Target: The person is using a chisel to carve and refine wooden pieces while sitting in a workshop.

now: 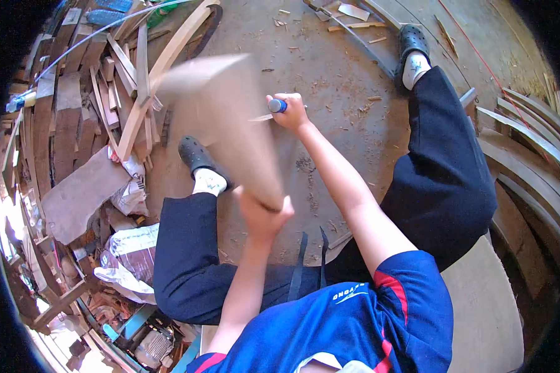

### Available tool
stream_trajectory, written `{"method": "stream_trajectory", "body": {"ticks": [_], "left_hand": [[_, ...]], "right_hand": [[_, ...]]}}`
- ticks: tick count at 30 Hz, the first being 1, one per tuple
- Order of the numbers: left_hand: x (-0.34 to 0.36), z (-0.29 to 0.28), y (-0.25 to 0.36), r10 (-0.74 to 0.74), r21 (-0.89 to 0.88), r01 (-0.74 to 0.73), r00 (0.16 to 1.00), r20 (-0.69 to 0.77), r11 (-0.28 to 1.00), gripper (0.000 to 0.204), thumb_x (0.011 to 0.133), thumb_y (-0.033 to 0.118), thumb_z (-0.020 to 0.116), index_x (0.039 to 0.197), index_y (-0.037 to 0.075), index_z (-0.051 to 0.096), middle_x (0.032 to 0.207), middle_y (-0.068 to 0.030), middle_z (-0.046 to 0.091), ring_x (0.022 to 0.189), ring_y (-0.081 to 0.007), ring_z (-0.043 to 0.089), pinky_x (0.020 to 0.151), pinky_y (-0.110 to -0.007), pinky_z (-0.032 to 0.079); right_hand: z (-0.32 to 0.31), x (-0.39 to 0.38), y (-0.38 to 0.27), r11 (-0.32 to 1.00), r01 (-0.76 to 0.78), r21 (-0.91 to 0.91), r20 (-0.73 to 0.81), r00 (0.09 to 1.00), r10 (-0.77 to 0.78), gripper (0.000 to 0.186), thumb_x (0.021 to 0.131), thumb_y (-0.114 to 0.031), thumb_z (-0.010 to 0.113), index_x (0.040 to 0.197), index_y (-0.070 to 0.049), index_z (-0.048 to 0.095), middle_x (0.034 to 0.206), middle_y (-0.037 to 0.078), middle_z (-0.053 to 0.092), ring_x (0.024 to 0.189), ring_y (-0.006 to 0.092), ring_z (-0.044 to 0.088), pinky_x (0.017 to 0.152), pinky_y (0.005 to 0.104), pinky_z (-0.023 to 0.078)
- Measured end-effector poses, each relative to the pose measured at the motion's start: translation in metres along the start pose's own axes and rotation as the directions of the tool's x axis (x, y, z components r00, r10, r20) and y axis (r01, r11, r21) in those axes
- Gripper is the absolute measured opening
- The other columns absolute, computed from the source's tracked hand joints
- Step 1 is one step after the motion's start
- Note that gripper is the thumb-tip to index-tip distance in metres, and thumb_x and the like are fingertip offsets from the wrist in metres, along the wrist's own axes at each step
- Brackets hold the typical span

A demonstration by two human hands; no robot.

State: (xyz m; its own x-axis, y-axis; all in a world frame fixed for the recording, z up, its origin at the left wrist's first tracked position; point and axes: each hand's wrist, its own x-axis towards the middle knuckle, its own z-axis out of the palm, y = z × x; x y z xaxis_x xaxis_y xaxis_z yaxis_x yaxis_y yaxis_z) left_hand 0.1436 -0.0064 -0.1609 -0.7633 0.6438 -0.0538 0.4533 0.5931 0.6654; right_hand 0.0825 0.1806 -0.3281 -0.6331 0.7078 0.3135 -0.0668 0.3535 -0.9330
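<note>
My left hand (264,214) is closed round the narrow lower end of a thick wooden piece (221,112). The piece rises away from me, widens toward its far end and is smeared by motion. To its right, my right hand (290,113) grips a tool with a round blue handle (278,106). A thin pale shaft, perhaps a chisel's blade, points left from that fist toward the wood. Whether its tip touches the wood I cannot tell.
Stacked timber offcuts (68,118) and a curved wooden strip (152,93) lie on the left. Sacks (134,252) and a motor (154,348) sit lower left. A handsaw (361,46) lies at the far side. Curved boards (522,155) are on the right. Shavings dot the floor (330,81).
</note>
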Motion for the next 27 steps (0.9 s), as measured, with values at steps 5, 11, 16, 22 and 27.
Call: {"method": "stream_trajectory", "body": {"ticks": [5,11,16,22,27], "left_hand": [[0.001,-0.02,0.006,-0.242,0.065,0.239,0.97,0.034,0.969,0.056,0.06,0.03,0.073,0.097,-0.001,0.045,0.086,-0.0264,0.061,0.08,-0.038,0.062,0.072,-0.042,0.05],[-0.005,-0.016,-0.003,0.123,-0.288,-0.256,0.904,-0.408,0.923,0.072,0.055,0.027,0.075,0.108,-0.001,0.037,0.086,-0.0143,0.055,0.068,-0.0301,0.056,0.068,-0.04,0.048],[-0.008,0.005,-0.016,-0.411,0.199,0.379,0.898,0.159,0.904,0.065,0.064,0.036,0.07,0.105,-0.005,0.04,0.09,-0.0312,0.059,0.087,-0.0413,0.06,0.077,-0.043,0.048],[-0.051,-0.041,-0.025,-0.46,-0.62,0.718,0.687,0.562,0.316,0.041,0.078,0.039,0.051,0.099,0.004,0.048,0.067,-0.0038,0.046,0.047,-0.0121,0.045,0.042,-0.028,0.04],[-0.082,-0.067,-0.033,0.068,-0.408,0.677,0.559,0.826,-0.612,0.066,0.074,0.057,0.041,0.1,-0.003,0.049,0.066,-0.0063,0.044,0.047,-0.0169,0.043,0.041,-0.029,0.037]], "right_hand": [[0.001,-0.002,0.001,0.985,0.063,0.163,-0.043,0.997,-0.057,0.021,0.071,-0.021,0.066,0.064,-0.003,0.057,0.06,0.019,0.054,0.06,0.0355,0.058,0.052,0.0355,0.044],[0.001,0.0,0.003,0.998,-0.021,-0.062,0.031,0.999,0.023,0.027,0.078,-0.022,0.062,0.061,-0.002,0.054,0.061,0.021,0.051,0.056,0.0387,0.052,0.049,0.0372,0.041],[0.0,-0.001,0.006,0.996,0.052,0.075,0.077,0.995,-0.058,0.017,0.068,-0.02,0.066,0.069,-0.003,0.059,0.067,0.021,0.054,0.063,0.037,0.057,0.053,0.0367,0.044],[0.003,0.0,-0.005,0.995,0.094,-0.031,-0.055,0.994,-0.095,0.033,0.079,-0.018,0.063,0.058,0.0,0.047,0.053,0.02,0.041,0.046,0.0329,0.037,0.045,0.0355,0.036],[0.004,-0.009,-0.018,0.987,-0.088,-0.136,0.032,0.995,0.093,0.027,0.08,-0.028,0.062,0.067,-0.005,0.059,0.064,0.018,0.056,0.059,0.036,0.054,0.056,0.0408,0.042]]}}
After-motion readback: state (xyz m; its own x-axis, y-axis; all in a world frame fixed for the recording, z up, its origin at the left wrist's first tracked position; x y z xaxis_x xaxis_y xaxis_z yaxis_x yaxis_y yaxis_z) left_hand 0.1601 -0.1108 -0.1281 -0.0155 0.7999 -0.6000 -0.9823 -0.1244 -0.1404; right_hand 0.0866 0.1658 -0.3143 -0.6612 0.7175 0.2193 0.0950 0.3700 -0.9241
